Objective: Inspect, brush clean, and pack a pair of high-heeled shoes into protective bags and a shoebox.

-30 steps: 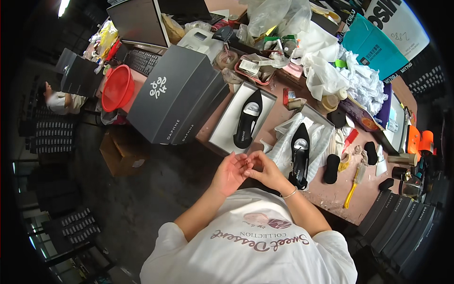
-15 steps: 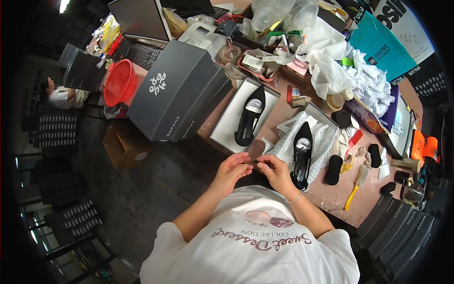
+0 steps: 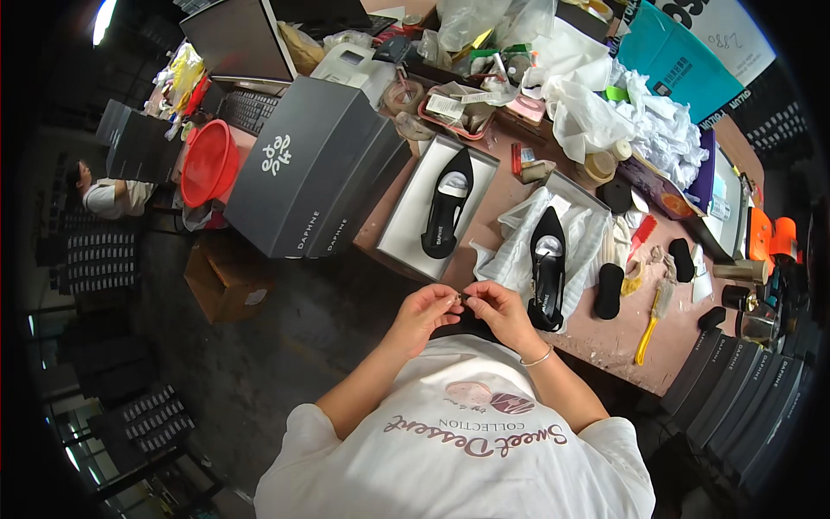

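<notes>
My left hand [image 3: 424, 317] and my right hand [image 3: 503, 315] meet in front of my body, just off the table's near edge. Their fingertips are pinched together around a small dark piece [image 3: 463, 298], too tiny to identify. Beyond them, a black pointed slingback shoe [image 3: 443, 216] with white stuffing in its toe lies in an open shoe box [image 3: 404, 227] with a pale inside. The matching black shoe [image 3: 546, 275], also stuffed, rests on white tissue paper [image 3: 512, 264] to the right, close to my right hand.
Grey shoe boxes [image 3: 290, 173] stand at the left beside a red basin [image 3: 210, 164]. More boxes [image 3: 735, 389] are stacked at the lower right. A yellow-handled brush [image 3: 648, 333] and black pads [image 3: 609, 290] lie on the table's right. Crumpled paper [image 3: 661, 130] and a teal bin [image 3: 679, 65] are farther back.
The view has shifted slightly, moving the table's contents a little within the picture. My hands remain together, with the left fingertips now closer to the right ones around the small piece.
</notes>
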Tool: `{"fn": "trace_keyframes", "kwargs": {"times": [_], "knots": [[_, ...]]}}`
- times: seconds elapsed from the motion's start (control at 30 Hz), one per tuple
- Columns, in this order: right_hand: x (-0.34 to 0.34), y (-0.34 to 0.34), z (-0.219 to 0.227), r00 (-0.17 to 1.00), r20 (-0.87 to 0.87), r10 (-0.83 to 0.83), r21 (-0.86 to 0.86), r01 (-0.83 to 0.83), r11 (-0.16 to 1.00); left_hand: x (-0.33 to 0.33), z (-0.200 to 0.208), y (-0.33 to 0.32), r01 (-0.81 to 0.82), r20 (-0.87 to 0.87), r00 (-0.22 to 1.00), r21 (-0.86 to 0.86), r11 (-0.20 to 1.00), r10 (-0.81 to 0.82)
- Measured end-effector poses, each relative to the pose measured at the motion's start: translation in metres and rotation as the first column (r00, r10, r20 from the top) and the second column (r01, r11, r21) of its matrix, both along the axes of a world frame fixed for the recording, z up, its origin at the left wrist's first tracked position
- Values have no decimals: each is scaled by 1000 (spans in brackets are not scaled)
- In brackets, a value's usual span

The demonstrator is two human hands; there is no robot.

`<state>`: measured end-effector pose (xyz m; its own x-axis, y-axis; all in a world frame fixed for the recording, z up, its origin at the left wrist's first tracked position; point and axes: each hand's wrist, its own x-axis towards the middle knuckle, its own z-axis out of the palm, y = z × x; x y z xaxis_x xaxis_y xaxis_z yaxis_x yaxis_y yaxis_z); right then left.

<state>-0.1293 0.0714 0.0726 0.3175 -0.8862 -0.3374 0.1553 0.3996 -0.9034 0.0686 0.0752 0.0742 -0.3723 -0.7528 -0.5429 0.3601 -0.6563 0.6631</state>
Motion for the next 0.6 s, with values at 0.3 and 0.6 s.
{"fn": "trace_keyframes", "kwargs": {"times": [0.3,0.6], "knots": [[11,-28,-5,888,-455,-71,-407,-136,903,19,-33,-9,-27,494,834,-406,913,244],[48,-62,-48,829,-494,-263,-556,-68,829,18,-72,-45,-18,549,762,-513,858,344]]}}
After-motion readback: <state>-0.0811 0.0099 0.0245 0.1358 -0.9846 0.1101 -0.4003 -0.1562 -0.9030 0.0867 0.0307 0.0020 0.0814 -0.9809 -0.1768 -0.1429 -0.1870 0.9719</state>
